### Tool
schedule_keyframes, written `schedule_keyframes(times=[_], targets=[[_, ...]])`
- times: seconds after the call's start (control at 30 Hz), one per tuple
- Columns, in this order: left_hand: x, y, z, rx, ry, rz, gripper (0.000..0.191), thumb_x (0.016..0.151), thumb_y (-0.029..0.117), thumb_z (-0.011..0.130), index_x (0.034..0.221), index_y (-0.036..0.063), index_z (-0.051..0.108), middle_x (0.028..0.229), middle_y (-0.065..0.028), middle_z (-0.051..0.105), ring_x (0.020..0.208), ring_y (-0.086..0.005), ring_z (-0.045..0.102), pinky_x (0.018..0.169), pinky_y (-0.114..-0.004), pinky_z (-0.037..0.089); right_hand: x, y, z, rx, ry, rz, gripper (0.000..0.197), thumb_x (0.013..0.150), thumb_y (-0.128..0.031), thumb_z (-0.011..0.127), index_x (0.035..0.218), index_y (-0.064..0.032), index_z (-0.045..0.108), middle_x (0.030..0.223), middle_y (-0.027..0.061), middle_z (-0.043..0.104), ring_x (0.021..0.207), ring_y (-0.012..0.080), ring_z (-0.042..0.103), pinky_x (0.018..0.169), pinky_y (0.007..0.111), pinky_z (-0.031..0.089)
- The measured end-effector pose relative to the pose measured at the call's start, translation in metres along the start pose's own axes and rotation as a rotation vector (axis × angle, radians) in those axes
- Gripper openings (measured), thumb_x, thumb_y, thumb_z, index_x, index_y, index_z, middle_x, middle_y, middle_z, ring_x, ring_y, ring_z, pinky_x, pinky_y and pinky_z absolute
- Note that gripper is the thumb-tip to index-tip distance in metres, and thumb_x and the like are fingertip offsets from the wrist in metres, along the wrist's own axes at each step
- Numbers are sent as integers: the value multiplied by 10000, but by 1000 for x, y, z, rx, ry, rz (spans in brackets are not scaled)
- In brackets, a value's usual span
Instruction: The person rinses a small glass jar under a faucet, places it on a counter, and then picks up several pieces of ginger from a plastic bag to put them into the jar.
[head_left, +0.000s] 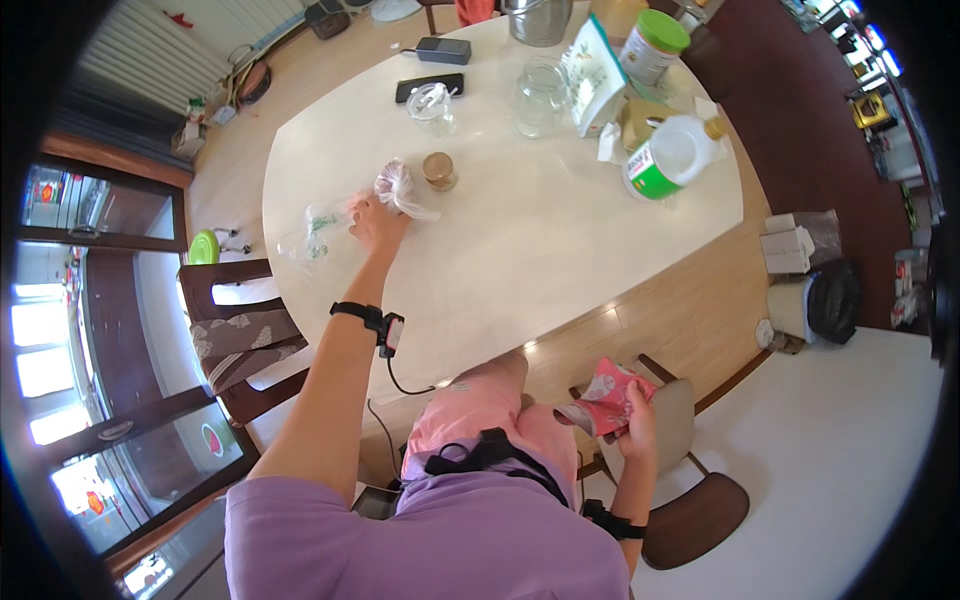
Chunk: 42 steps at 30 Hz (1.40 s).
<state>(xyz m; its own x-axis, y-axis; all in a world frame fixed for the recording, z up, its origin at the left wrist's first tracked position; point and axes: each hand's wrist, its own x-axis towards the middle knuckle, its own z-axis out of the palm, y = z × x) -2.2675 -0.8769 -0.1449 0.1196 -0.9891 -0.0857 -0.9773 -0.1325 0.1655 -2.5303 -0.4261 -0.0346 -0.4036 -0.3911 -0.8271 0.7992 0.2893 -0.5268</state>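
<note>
On the left half of the table (495, 247), my left hand (377, 223) touches a knotted thin plastic bag (396, 184) with reddish contents. Whether its fingers grip the bag is hidden by the hand's back. Just left of that hand lies a crumpled clear plastic bag (319, 234) with green print. A small jar with a brown lid (439, 171) stands right of the knotted bag. Away from the table, low on the right, my right hand (637, 424) grips a crumpled pink patterned cloth (606, 397).
Farther back are a lidded clear cup (433, 112), a phone (430, 88), a black case (444, 51) and a glass jar (538, 101). Toward the right stand a white pouch (594, 79), a green-lidded canister (652, 46) and a large plastic jug (670, 159). A wooden chair (247, 337) borders the left edge.
</note>
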Motion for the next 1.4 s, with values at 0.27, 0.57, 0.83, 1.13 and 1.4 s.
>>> schedule_keyframes(times=[0.27,0.57,0.83,1.13,1.4], targets=[[17,-8,-6,-67,85,-76,885,669,443,831,1375,57,462,1377,-105,510,1324,-278,427,997,-544,369,60,-95,63,-144,-65,-84,316,991,-241,577,1203,-10,547,1106,111,653,976,228,681,754,387,599],[-28,74,-43,-93,117,106,977,688,347,837,1473,72,324,1423,-178,428,1336,-340,383,1075,-525,339,81,-151,102,-152,-226,-108,336,995,-256,572,1233,-26,512,1160,113,635,1010,242,668,838,422,587],[0,111,33,-555,-136,119,1023,704,258,825,1489,-14,229,1314,-237,508,1197,-406,500,1028,-476,419,111,-198,87,-170,-267,-83,333,988,-276,591,1221,-46,531,1123,85,648,981,212,669,838,403,579],[-67,180,27,-578,-238,164,390,824,202,738,1126,-16,622,957,-171,694,840,-253,674,766,-368,542,192,-287,19,-347,-385,18,388,981,-330,600,1261,-70,533,1077,73,660,916,198,685,755,387,585],[-224,383,-40,-843,-1166,355,678,868,327,756,1402,29,462,1259,-133,609,1097,-204,610,929,-333,507,198,-377,20,-581,-908,216,498,994,-379,573,1363,-55,486,1206,52,600,1067,126,592,868,283,509]])
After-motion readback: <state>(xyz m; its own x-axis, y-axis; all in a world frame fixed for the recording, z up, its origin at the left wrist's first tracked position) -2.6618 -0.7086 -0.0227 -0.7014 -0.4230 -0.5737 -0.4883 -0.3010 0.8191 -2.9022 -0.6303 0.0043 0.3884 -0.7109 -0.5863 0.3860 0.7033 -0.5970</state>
